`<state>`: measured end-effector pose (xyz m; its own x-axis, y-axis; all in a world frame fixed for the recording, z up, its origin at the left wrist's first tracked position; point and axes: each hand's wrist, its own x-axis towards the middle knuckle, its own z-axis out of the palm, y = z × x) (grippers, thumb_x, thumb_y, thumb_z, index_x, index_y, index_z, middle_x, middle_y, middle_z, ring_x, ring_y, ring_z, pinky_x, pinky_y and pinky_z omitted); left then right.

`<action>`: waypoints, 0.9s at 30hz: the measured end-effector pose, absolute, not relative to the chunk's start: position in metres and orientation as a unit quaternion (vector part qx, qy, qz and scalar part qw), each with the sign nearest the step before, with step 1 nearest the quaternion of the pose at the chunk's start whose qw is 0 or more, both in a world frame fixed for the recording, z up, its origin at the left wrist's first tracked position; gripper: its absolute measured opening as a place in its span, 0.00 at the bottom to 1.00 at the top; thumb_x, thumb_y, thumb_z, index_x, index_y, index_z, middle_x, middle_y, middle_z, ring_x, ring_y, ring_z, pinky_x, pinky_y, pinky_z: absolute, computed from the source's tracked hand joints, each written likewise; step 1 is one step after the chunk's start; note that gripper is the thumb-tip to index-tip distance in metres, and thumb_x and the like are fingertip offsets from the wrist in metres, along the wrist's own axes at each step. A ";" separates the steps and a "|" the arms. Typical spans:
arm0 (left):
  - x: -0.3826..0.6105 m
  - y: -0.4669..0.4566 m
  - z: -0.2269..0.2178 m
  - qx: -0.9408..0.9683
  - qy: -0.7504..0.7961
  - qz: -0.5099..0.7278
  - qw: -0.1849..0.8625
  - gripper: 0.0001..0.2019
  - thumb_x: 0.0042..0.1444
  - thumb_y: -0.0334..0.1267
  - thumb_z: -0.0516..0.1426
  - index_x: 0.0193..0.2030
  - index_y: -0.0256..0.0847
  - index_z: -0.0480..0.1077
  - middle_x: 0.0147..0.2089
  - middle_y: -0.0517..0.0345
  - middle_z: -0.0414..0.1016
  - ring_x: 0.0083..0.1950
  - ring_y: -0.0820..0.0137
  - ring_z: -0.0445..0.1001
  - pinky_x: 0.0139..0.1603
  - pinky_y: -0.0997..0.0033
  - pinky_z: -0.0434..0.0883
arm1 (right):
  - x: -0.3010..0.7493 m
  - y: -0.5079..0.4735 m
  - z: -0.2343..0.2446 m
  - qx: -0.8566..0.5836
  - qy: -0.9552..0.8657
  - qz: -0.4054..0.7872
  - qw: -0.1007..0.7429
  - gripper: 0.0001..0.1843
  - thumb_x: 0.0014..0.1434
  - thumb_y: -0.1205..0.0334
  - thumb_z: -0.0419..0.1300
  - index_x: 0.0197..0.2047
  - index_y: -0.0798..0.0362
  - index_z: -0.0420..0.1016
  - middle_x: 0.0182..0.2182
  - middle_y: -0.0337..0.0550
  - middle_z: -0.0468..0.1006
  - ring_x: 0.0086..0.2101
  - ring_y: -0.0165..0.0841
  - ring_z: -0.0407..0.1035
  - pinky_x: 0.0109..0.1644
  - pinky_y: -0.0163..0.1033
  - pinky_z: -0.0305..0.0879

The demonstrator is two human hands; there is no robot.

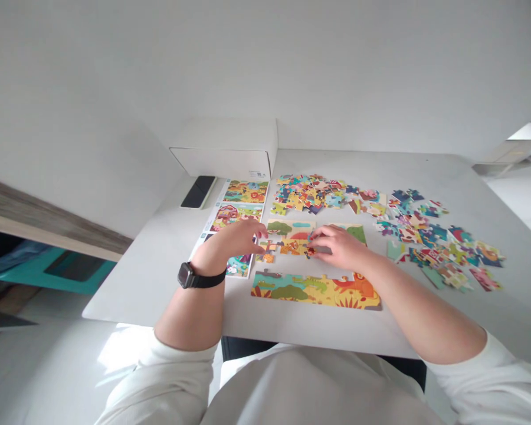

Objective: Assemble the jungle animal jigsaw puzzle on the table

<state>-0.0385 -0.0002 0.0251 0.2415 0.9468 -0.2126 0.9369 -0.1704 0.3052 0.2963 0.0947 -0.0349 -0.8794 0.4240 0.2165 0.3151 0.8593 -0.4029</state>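
Note:
My left hand (pixel 236 238), with a black watch on its wrist, rests palm down on the white table (pixel 141 277); its fingertips touch the left edge of a joined block of puzzle pieces (pixel 289 236). My right hand (pixel 338 245) lies at the block's right side, fingers curled in a pinch on a small puzzle piece (pixel 310 251). A finished bottom strip of the puzzle (pixel 314 290) lies nearer to me, apart from both hands.
A heap of loose pieces (pixel 314 193) lies behind the block, and another spread (pixel 438 242) to the right. A picture guide sheet (pixel 236 209), a black phone (pixel 198 192) and a white box (pixel 225 149) sit at the left back. The wall is close behind.

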 end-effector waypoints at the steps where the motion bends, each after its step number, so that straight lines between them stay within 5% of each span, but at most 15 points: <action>1: -0.035 -0.001 0.024 0.766 0.615 -0.006 0.187 0.17 0.53 0.44 0.71 0.50 0.46 0.80 0.52 0.54 0.85 0.52 0.59 0.83 0.51 0.65 0.76 | 0.296 0.095 -0.034 -0.193 -0.953 0.181 0.150 0.12 0.67 0.60 0.72 0.53 0.44 0.89 0.53 0.49 0.82 0.51 0.44 0.77 0.60 0.54 0.75; 13: -0.029 -0.004 0.019 0.745 0.644 -0.028 0.173 0.22 0.51 0.44 0.72 0.52 0.45 0.76 0.53 0.50 0.84 0.51 0.54 0.84 0.48 0.63 0.77 | 0.297 0.095 -0.032 -0.189 -0.954 0.179 0.148 0.12 0.67 0.60 0.71 0.53 0.43 0.89 0.53 0.50 0.82 0.51 0.45 0.77 0.61 0.56 0.75; 27: -0.016 0.001 0.016 0.768 0.632 0.002 0.102 0.17 0.60 0.43 0.67 0.55 0.47 0.78 0.55 0.49 0.80 0.57 0.52 0.81 0.58 0.56 0.76 | 0.296 0.094 -0.028 -0.187 -0.955 0.183 0.142 0.12 0.67 0.61 0.71 0.53 0.44 0.88 0.54 0.51 0.82 0.52 0.46 0.78 0.60 0.56 0.75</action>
<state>-0.0155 0.0013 0.0156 0.2017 0.9713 -0.1262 0.9706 -0.1810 0.1586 0.2962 0.0937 -0.0282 -0.8898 0.4093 0.2019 0.3059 0.8631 -0.4017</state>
